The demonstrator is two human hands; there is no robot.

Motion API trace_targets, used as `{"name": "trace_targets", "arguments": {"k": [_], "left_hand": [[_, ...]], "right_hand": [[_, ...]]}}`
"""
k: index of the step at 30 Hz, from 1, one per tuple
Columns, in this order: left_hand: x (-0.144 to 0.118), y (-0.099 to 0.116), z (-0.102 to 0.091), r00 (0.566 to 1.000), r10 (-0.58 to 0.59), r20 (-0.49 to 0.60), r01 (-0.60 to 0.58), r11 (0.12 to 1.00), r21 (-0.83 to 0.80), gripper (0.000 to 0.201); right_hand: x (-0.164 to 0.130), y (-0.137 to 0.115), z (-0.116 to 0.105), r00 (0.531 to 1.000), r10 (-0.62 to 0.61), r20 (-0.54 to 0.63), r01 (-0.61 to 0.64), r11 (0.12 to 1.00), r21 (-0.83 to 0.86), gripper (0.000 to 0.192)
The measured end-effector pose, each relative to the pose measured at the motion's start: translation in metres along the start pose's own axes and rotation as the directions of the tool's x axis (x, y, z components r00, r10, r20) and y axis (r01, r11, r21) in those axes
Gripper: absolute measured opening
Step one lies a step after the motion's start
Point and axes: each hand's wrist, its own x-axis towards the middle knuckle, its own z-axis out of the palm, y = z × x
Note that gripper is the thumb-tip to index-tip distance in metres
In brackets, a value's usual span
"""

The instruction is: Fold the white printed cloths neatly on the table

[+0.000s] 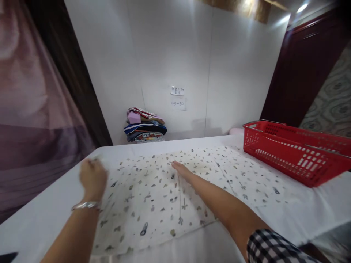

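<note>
A thin white cloth [153, 197] printed with small grey, green and brown motifs lies spread over the white table. At its far left corner my left hand [93, 177], wearing a silver bracelet [86, 205], is closed on the cloth's edge; motion blurs its fingers. My right hand [181, 168] rests on the middle of the cloth, fingers stretched forward and seen from the side. A crease runs toward me from beneath it. My right forearm covers part of the cloth.
A red perforated plastic basket [285, 153] with metal handles stands at the table's right. Behind the far edge of the table [41, 219] is a stack of folded fabrics [145, 126] against the white wall. Pink curtains [33, 109] hang on the left.
</note>
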Motion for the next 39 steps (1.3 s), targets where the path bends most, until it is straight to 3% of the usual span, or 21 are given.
{"name": "trace_targets", "arguments": {"k": [2, 4, 6, 7, 8, 9, 11, 13, 15, 20, 23, 27, 32, 36, 39], "left_hand": [[-0.027, 0.080, 0.014, 0.973, 0.158, 0.171, -0.126, 0.975, -0.185, 0.023], [-0.068, 0.156, 0.027, 0.920, 0.271, 0.284, -0.182, 0.936, -0.302, 0.027], [-0.121, 0.218, 0.037, 0.782, 0.458, 0.424, -0.293, 0.869, -0.398, 0.028], [-0.149, 0.243, 0.042, 0.667, 0.552, 0.500, -0.348, 0.825, -0.446, 0.028], [-0.178, 0.262, 0.046, 0.537, 0.621, 0.571, -0.386, 0.783, -0.488, 0.028], [-0.206, 0.277, 0.048, 0.468, 0.658, 0.590, -0.396, 0.753, -0.526, 0.026], [-0.257, 0.295, 0.053, 0.376, 0.705, 0.602, -0.401, 0.709, -0.580, 0.023], [-0.298, 0.299, 0.058, 0.301, 0.739, 0.603, -0.403, 0.672, -0.622, 0.020], [-0.327, 0.294, 0.064, 0.254, 0.755, 0.604, -0.405, 0.650, -0.643, 0.019], [-0.353, 0.269, 0.069, 0.265, 0.812, 0.520, -0.486, 0.578, -0.656, 0.021], [-0.348, 0.252, 0.061, 0.260, 0.831, 0.492, -0.550, 0.546, -0.632, 0.019], [-0.335, 0.226, 0.049, 0.258, 0.808, 0.530, -0.622, 0.559, -0.548, 0.017], [-0.314, 0.191, 0.042, 0.287, 0.748, 0.599, -0.649, 0.611, -0.453, 0.027], [-0.291, 0.171, 0.034, 0.299, 0.671, 0.679, -0.665, 0.657, -0.356, 0.032], [-0.273, 0.164, 0.025, 0.336, 0.635, 0.695, -0.696, 0.665, -0.270, 0.036]], "right_hand": [[-0.018, -0.004, -0.016, 0.999, -0.035, 0.024, 0.028, 0.968, 0.249, 0.069], [-0.044, -0.002, -0.040, 0.998, -0.066, 0.023, 0.039, 0.794, 0.606, 0.063], [-0.077, 0.007, -0.071, 0.998, -0.024, -0.050, 0.055, 0.570, 0.820, 0.052], [-0.094, 0.015, -0.087, 0.996, 0.004, -0.085, 0.072, 0.497, 0.865, 0.049], [-0.112, 0.025, -0.103, 0.992, 0.032, -0.122, 0.094, 0.452, 0.887, 0.047], [-0.129, 0.036, -0.117, 0.986, 0.071, -0.151, 0.106, 0.434, 0.895, 0.045], [-0.159, 0.061, -0.137, 0.974, 0.153, -0.169, 0.083, 0.456, 0.886, 0.043], [-0.180, 0.086, -0.146, 0.954, 0.268, -0.135, -0.017, 0.495, 0.869, 0.039], [-0.190, 0.107, -0.146, 0.932, 0.349, -0.100, -0.108, 0.530, 0.841, 0.033], [-0.186, 0.125, -0.137, 0.905, 0.378, -0.194, -0.086, 0.610, 0.787, 0.016], [-0.181, 0.121, -0.141, 0.898, 0.389, -0.205, -0.126, 0.674, 0.728, 0.010], [-0.180, 0.116, -0.158, 0.859, 0.484, -0.168, -0.296, 0.736, 0.609, 0.024], [-0.175, 0.119, -0.175, 0.814, 0.578, -0.058, -0.460, 0.701, 0.544, 0.021], [-0.161, 0.109, -0.191, 0.854, 0.519, -0.019, -0.409, 0.695, 0.592, 0.015], [-0.155, 0.089, -0.232, 0.902, 0.404, -0.155, -0.215, 0.729, 0.650, 0.010]]}}
